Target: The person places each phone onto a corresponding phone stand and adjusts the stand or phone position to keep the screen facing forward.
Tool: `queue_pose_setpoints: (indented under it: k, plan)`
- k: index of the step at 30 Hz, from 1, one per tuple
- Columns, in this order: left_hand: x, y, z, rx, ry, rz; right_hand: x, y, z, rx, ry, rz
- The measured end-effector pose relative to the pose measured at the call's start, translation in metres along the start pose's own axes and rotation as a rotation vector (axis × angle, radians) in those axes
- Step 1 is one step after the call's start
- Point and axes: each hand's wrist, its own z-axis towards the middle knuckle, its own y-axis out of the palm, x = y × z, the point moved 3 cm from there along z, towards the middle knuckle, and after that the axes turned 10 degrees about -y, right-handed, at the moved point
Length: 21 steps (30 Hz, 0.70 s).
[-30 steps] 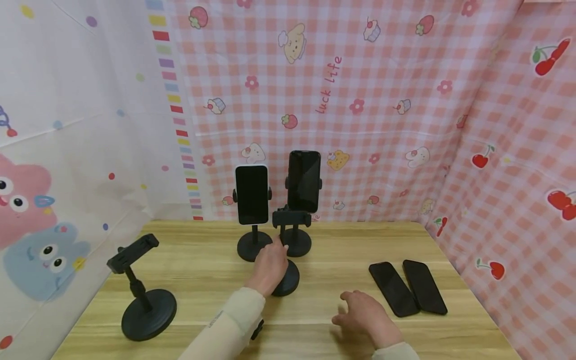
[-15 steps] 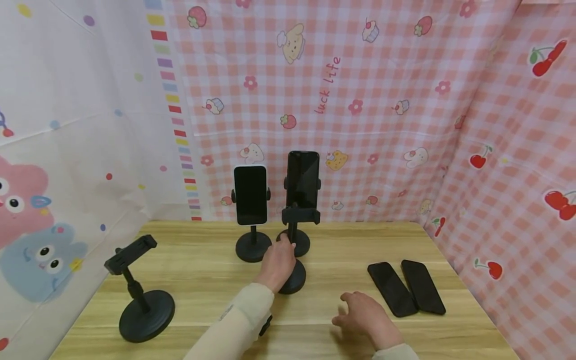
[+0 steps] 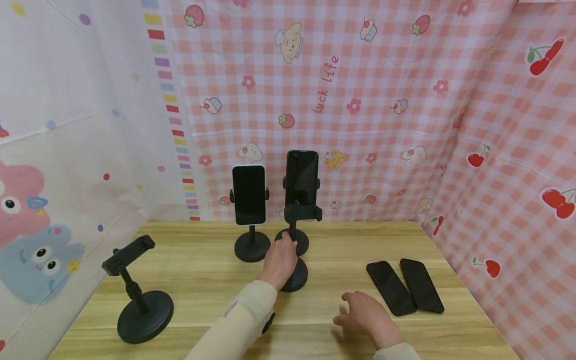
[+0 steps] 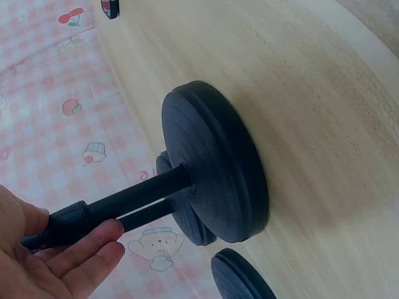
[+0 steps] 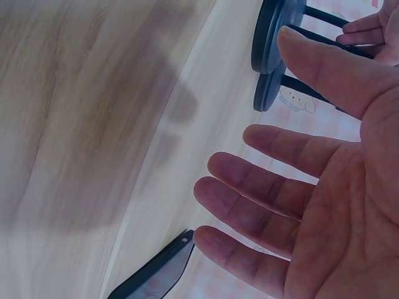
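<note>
Phone stand [image 4: 146,191] gripped by left hand [image 3: 280,261], right hand [image 3: 364,315] spread, cloth [image 3: 346,70] reading "luck life"

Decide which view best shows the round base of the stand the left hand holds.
Left wrist: the base is large, its whole outline in frame. The head view shows it partly behind the left hand; the right wrist view cuts it at the top edge.

The phone stand [image 4: 137,194] in the left fingers [image 4: 93,269] looks like smooth, matt plastic. Beside the right fingers [image 5: 246,208], a phone [image 5: 165,277] has a glossy, glass-like face. Below both, the bench [image 3: 202,272] looks like smooth, grained wood; beyond, the curtain [image 3: 373,135] is creased cloth.
</note>
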Motion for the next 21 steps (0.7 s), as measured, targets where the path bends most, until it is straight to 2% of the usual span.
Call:
queue_pose_setpoints:
  k: [8,16,21]
  plan:
    - [-0.003,0.000,-0.001,0.007,0.023,0.026,0.010,-0.005,0.000,0.004,0.004,0.029]
    - [-0.009,0.003,-0.002,-0.020,0.049,0.035,0.026,-0.013,-0.001,0.005,0.021,0.008]
    - [-0.012,0.004,-0.002,-0.009,0.070,0.043,0.040,-0.016,-0.002,0.007,0.031,-0.020]
